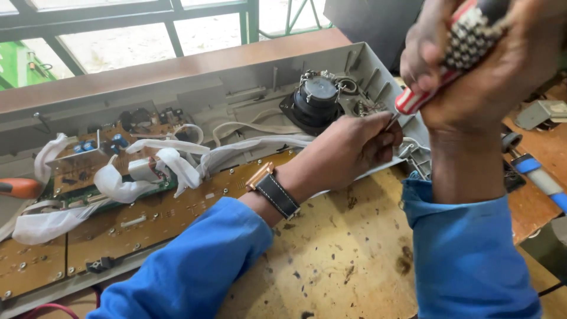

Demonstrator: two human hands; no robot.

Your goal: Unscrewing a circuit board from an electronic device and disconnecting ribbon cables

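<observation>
Item: screwdriver (440, 77), red-and-white striped handle, being gripped by the right hand (472, 65) high at the upper right, fingers wrapping fully round the handle; the handle is blurring, so its upper end is hard to make out. The shaft is running down and left to the left hand (354, 150), which is pinching it near the tip with fingers curling closed around it; the tip itself is hiding behind those fingers, probably sitting at the right end of the casing (236, 88). Casing: long grey plastic shell, lying open across the bench (331, 260), holding a round black speaker (319, 100) just left of the left hand. Brown boards (147, 218) are lying along the near edge of the casing, with white ribbon cables (177, 162) looping over them toward the speaker. Left wrist is wearing a watch (273, 190) with a dark strap; both forearms are showing blue sleeves (460, 254). An orange handle (18, 188) is lying at the far left edge. A blue-handled tool (540, 177) is resting on the bench to the right.
</observation>
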